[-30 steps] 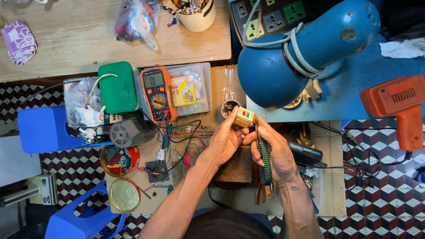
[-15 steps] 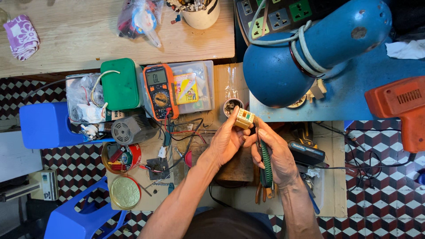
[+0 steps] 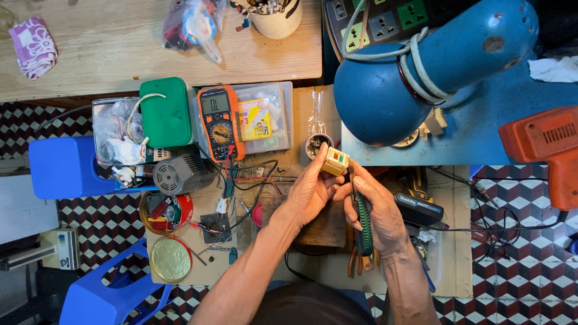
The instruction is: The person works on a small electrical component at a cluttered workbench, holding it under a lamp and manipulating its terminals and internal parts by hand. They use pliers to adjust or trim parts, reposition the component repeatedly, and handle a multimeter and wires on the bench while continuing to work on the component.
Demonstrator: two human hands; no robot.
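The left hand (image 3: 310,192) has its fingers clamped on a small yellowish plug block (image 3: 335,161), held up off the table (image 3: 313,114), and the right hand (image 3: 376,210) has its fingers wrapped tight round a green-handled screwdriver (image 3: 362,225) whose tip meets the block's side. The block looks whole, not opened up, so I'd judge the job barely begun. An orange multimeter (image 3: 221,122) lies well off to the left of the fingers, a blue lamp (image 3: 421,72) just above.

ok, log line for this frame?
left hand: holds yellow part | right hand: green-handled tool, tip at part | over bench
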